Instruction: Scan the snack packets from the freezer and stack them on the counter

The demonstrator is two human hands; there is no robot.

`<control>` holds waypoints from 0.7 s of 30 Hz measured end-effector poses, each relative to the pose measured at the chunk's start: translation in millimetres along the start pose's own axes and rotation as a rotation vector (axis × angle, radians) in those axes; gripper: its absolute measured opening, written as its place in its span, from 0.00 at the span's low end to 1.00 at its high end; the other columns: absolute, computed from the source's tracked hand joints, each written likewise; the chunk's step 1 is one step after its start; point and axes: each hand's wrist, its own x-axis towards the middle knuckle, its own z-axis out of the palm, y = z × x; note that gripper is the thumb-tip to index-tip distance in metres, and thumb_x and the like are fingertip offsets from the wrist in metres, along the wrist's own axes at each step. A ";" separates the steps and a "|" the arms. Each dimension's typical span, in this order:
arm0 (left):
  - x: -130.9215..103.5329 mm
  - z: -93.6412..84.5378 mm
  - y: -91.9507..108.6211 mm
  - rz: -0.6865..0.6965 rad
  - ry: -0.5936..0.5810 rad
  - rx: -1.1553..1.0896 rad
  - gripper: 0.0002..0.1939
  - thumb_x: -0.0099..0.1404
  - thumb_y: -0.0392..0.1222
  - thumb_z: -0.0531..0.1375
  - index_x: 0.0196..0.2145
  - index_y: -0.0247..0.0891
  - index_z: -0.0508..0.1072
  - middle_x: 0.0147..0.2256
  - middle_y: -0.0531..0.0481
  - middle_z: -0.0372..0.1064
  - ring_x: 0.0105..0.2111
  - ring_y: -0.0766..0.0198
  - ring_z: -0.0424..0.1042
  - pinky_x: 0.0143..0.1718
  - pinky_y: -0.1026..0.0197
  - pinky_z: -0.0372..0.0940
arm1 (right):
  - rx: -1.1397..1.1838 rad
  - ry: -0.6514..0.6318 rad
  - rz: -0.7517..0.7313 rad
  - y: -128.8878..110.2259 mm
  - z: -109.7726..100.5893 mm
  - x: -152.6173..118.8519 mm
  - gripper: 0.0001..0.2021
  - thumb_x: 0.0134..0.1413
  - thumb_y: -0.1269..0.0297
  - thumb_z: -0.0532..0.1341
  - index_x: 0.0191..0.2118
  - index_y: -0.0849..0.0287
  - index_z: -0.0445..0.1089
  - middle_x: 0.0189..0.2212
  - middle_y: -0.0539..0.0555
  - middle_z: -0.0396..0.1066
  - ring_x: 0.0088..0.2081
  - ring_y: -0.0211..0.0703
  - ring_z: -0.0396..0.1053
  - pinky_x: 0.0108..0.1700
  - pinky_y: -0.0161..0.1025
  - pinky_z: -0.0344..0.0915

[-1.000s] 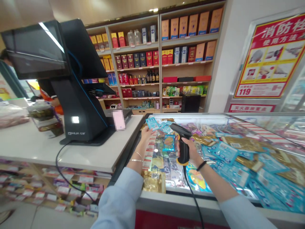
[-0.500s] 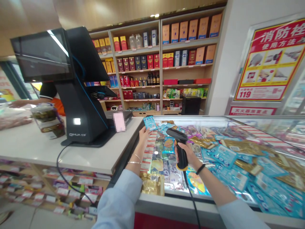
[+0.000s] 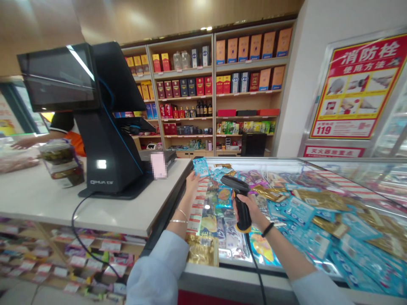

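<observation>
My left hand (image 3: 192,183) reaches forward along the left edge of the glass-topped freezer. Its fingers pinch a blue packet (image 3: 200,167) with printed labels, held up above the glass. My right hand (image 3: 249,207) is wrapped round the grip of a black and yellow barcode scanner (image 3: 242,209), whose head points left toward the blue packet. A black cable runs from the scanner's base down past the freezer's front edge. More blue packets (image 3: 300,209) and gold packets (image 3: 321,199) are heaped to the right of my right hand. One gold packet (image 3: 202,250) lies at the near left corner.
A black checkout terminal (image 3: 108,165) stands on the white counter (image 3: 127,214) at left, beside a plastic tub (image 3: 65,165). Beyond it, another person's arm (image 3: 38,139) reaches over the counter. Shelves of boxed goods (image 3: 187,89) line the back wall; a red poster (image 3: 359,84) hangs at right.
The view has shifted slightly, so the scene sits a little lower. Both hands keep nearly the same pose, with the packet and the scanner still held.
</observation>
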 end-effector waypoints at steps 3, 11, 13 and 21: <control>1.4 -0.3 -0.3 -0.017 0.016 0.001 0.31 0.44 0.59 0.74 0.38 0.34 0.76 0.39 0.41 0.80 0.42 0.51 0.80 0.53 0.47 0.70 | -0.011 -0.016 0.000 1.1 -0.9 0.3 0.19 0.44 0.45 0.66 0.30 0.57 0.67 0.14 0.48 0.67 0.11 0.40 0.63 0.13 0.35 0.61; -2.3 -1.0 2.2 -0.013 0.002 0.018 0.28 0.48 0.57 0.73 0.39 0.34 0.75 0.40 0.41 0.80 0.41 0.53 0.80 0.51 0.50 0.72 | -0.013 -0.033 0.010 2.2 -1.9 0.5 0.20 0.45 0.44 0.66 0.31 0.57 0.67 0.14 0.48 0.68 0.11 0.40 0.63 0.13 0.35 0.62; -2.3 -0.5 2.8 -0.011 0.006 0.018 0.26 0.49 0.55 0.73 0.38 0.34 0.76 0.40 0.42 0.80 0.41 0.53 0.80 0.51 0.50 0.72 | -0.012 -0.036 0.004 2.4 -2.4 0.8 0.19 0.45 0.44 0.66 0.30 0.56 0.66 0.14 0.47 0.68 0.11 0.39 0.63 0.13 0.35 0.61; -0.7 0.1 11.9 -0.138 0.145 0.067 0.07 0.60 0.38 0.66 0.36 0.34 0.75 0.32 0.45 0.79 0.35 0.57 0.80 0.49 0.51 0.72 | 0.028 0.038 0.040 9.2 -10.4 6.3 0.18 0.43 0.46 0.66 0.31 0.56 0.67 0.13 0.47 0.68 0.11 0.40 0.64 0.12 0.35 0.61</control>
